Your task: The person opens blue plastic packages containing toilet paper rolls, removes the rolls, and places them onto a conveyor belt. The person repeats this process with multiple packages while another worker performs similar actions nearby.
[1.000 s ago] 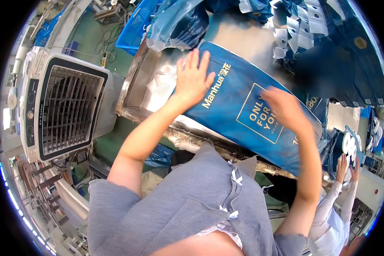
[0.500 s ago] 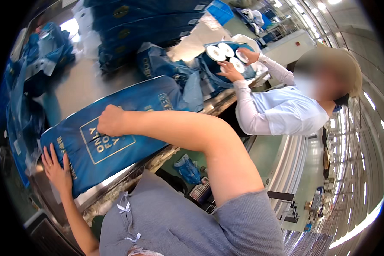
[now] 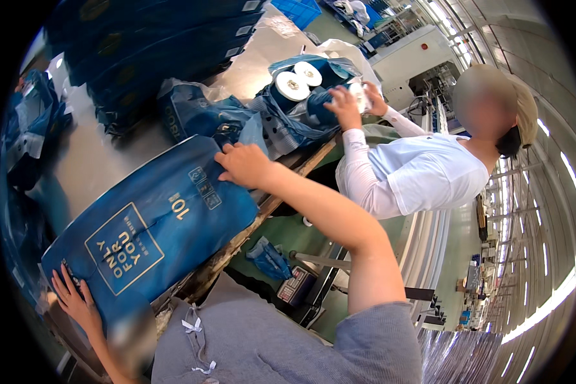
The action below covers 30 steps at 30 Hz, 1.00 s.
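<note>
Left hand (image 3: 80,304) splays, right hand (image 3: 245,165) curls, grip unclear, on a blue bag (image 3: 160,217); a sack (image 3: 304,124) holds white rolls (image 3: 292,87).

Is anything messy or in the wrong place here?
Maybe one thing: crumpled blue plastic lies lower than the table, as if dropped, apart from the big blue bag that the left hand and right hand touch.

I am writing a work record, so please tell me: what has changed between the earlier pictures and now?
The right hand has moved from the printed square in the middle of the blue bag to the bag's right end; whether it grips there, I cannot tell. The view has also turned to the right since the first picture. The left hand stays on the bag's left end.
</note>
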Each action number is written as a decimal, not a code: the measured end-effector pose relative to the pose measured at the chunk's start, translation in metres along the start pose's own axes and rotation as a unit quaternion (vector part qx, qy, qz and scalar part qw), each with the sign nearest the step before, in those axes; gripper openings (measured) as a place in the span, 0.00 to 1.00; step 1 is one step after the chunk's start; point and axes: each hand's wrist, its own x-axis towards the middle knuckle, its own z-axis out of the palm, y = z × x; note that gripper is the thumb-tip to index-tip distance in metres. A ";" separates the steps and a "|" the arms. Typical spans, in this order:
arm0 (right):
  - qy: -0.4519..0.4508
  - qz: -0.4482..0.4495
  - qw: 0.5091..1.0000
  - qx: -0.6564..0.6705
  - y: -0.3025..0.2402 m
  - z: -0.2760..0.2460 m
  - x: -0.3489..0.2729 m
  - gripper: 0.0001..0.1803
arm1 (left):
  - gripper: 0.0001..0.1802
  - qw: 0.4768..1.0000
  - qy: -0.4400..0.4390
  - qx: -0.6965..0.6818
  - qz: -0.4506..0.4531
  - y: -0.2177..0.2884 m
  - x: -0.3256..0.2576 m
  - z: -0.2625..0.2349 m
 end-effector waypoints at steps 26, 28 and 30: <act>0.084 0.201 0.964 0.153 -0.062 0.040 0.019 0.40 | 0.17 0.865 0.069 -0.342 0.361 0.317 0.099 -0.045; 0.111 0.222 0.960 0.130 -0.072 0.035 0.018 0.37 | 0.15 0.859 0.063 -0.327 0.389 0.328 0.119 -0.029; 0.119 0.267 0.941 0.169 -0.084 0.021 0.018 0.34 | 0.12 0.864 0.051 -0.308 0.396 0.330 0.134 -0.025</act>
